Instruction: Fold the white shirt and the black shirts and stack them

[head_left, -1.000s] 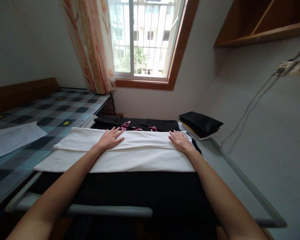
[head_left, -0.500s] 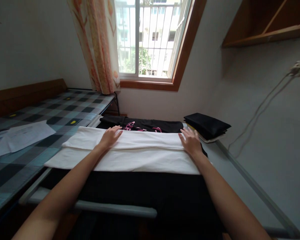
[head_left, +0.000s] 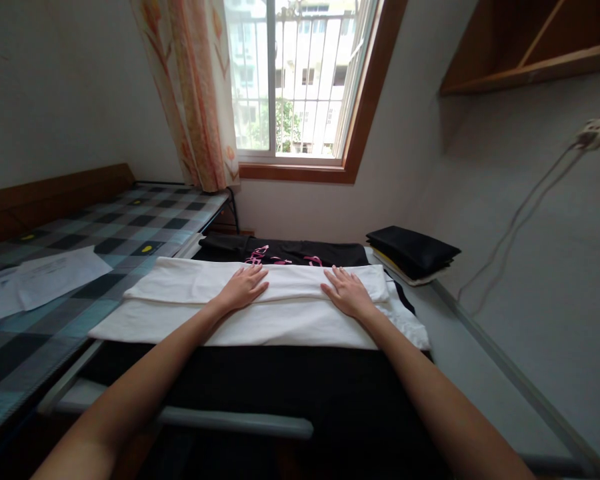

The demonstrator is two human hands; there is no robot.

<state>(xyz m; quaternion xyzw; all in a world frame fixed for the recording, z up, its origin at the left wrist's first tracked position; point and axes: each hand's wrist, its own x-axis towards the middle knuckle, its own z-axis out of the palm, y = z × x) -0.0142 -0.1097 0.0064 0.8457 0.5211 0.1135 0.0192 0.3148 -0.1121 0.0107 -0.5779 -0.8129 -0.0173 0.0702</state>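
A white cloth garment (head_left: 290,327) lies spread across the table, its far part folded over into a long band. My left hand (head_left: 243,288) rests flat on that band, left of the middle, fingers stretched out. To the right of it, my right hand (head_left: 347,291) also lies flat on the band with fingers spread. Neither hand grips anything. Under and in front of the white garment is black cloth (head_left: 290,380) hanging over the near table edge. Behind it, more black cloth (head_left: 325,251) with pink lettering shows.
At the right back sits a stack of folded dark cloth (head_left: 415,250) against the wall. On the left is a bed with a checked mat (head_left: 145,280) and papers (head_left: 60,277). A wooden shelf (head_left: 530,73) juts from the right wall. A cable (head_left: 515,220) hangs from a socket.
Both hands have slid inward along the white garment, the left one to the right and the right one to the left. More of the garment's right end shows.
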